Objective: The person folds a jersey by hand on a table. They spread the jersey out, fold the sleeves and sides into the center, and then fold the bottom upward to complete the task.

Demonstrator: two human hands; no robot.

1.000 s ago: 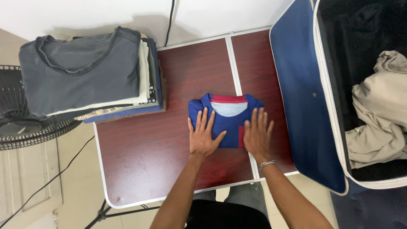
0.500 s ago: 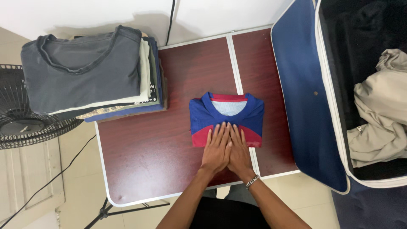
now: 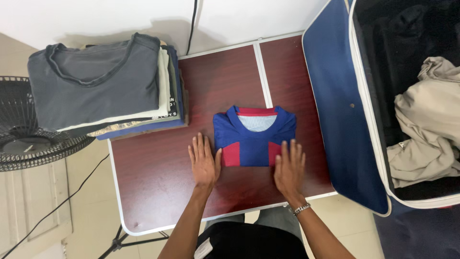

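A black fan (image 3: 28, 144) stands far left, next to a pile of folded shirts (image 3: 105, 86). On the red table (image 3: 158, 192), the left hand (image 3: 203, 163) and right hand (image 3: 289, 168) lie flat and open, apart, at each bottom corner of the folded blue and red shirt (image 3: 254, 136). It looks folded and being smoothed; lifting it would need both hands under it. An open suitcase (image 3: 345, 120) sits right.

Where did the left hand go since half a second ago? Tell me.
Yes: the left hand slid left off the folded jersey onto the table beside it.
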